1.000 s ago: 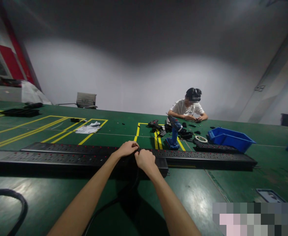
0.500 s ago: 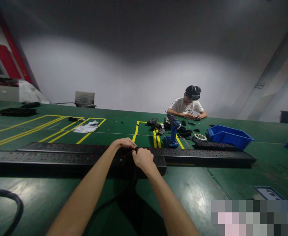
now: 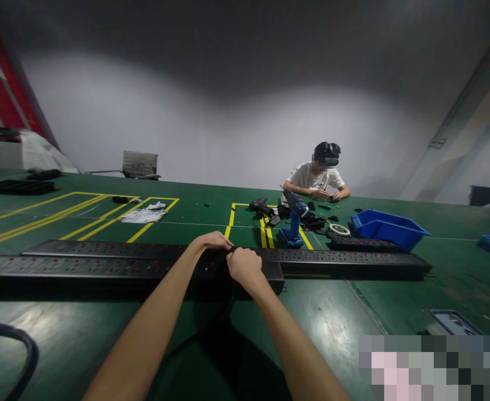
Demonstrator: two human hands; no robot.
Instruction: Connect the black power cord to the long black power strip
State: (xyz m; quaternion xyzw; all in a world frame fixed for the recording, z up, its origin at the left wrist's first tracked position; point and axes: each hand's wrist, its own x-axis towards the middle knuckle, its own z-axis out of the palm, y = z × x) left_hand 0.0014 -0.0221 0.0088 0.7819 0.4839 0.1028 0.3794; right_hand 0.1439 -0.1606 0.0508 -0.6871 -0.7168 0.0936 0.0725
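My left hand (image 3: 215, 241) and my right hand (image 3: 244, 264) meet above the near black power strip (image 3: 82, 270), close to its right end. The fingers of both are closed around a small dark piece, mostly hidden between them. From under my right hand a black cable (image 3: 195, 337) hangs over the strip's front side and runs down to the left. Just behind lies a second long black strip (image 3: 353, 262) with red dots along its top.
A blue cordless drill (image 3: 294, 220) stands beyond my hands, with a blue bin (image 3: 389, 229) to its right. White gloves or cloth (image 3: 145, 214) lie back left. Across the table sits a person (image 3: 317, 175). A thick cable (image 3: 25, 345) curves at the near left.
The view has shifted slightly. Both hands remain together over the strip, and the dark piece between them shows less than before.
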